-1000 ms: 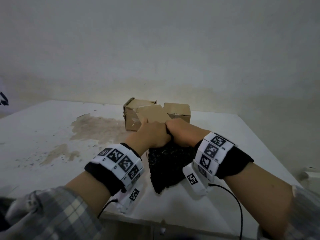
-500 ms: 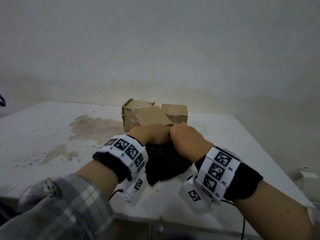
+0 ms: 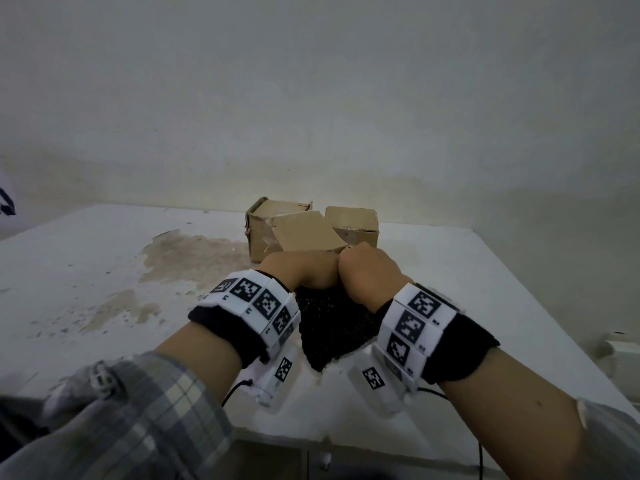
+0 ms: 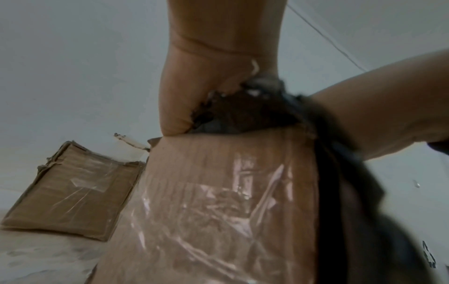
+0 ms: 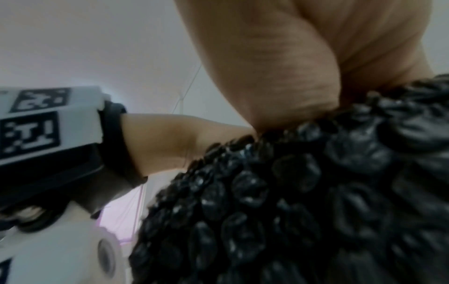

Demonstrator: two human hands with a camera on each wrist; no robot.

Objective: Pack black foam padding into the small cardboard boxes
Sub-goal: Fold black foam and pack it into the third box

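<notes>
1. My left hand [image 3: 304, 271] and my right hand [image 3: 367, 275] are pressed side by side on top of the bumpy black foam padding [image 3: 332, 323].
2. Both hands have a tight grip on the top of the padding. The head view shows only the backs of my hands, so my fingertips are hidden.
3. The padding hangs down between my wrists to a corner just above the white bench [image 3: 104, 271]. I cannot tell if it touches the bench.
4. The small brown cardboard box with shiny tape on its side [image 4: 218, 201] is right under my hands. In the left wrist view the padding sits at its top edge. I cannot see how much is inside.
5. In the head view my hands hide most of that box. Only its raised flap [image 3: 304, 233] shows.
6. Behind it stand an open brown cardboard box [image 3: 263, 230] and a closed brown cardboard box [image 3: 353, 223]. They are partly hidden.
7. The right wrist view is blurry and filled with black bumps.
8. A brown stain [image 3: 187, 258] marks the bench on my left.
</notes>
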